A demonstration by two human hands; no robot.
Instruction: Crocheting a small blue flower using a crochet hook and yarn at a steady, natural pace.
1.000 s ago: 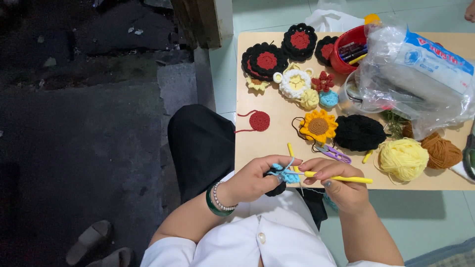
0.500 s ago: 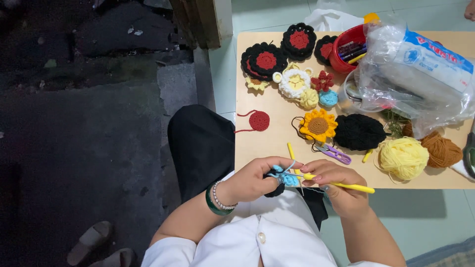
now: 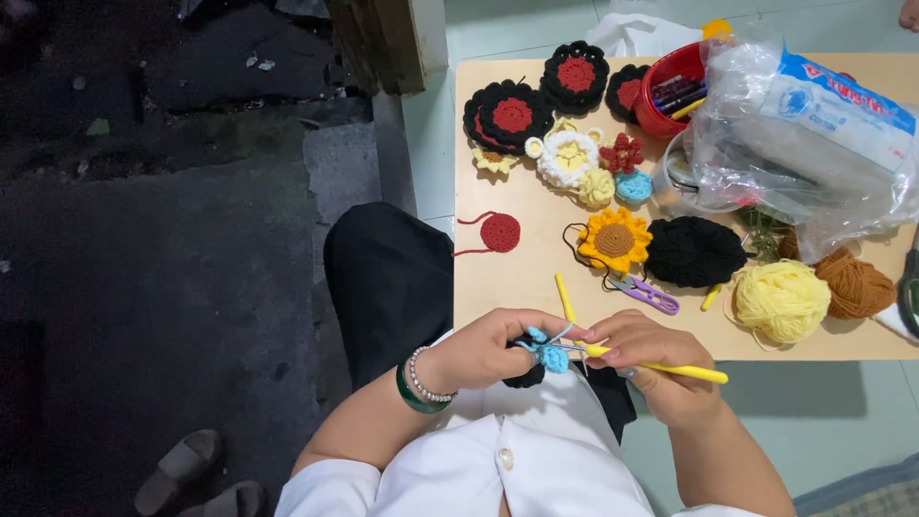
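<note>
Blue crochet piece (image 3: 550,356) pinched in left hand (image 3: 488,349), fingers closed on it, just below table (image 3: 498,287) edge. Right hand (image 3: 661,369) closed on yellow crochet hook (image 3: 661,367), tip touching piece. Yellow yarn ball (image 3: 780,301) on table nearby.

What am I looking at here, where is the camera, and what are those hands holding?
There is no machine here: a person works with two bare hands. The single picture comes from a camera worn on the person's head, looking down at their lap and a low table.

The left hand pinches a small blue crochet piece. The right hand holds a yellow hook with its tip at that piece.

On the table lie black-and-red crochet rounds, a small red round, a sunflower, a white flower, a black piece, a pale yellow yarn ball, a brown yarn ball, a purple clip, a red cup of pens and a plastic bag.
</note>
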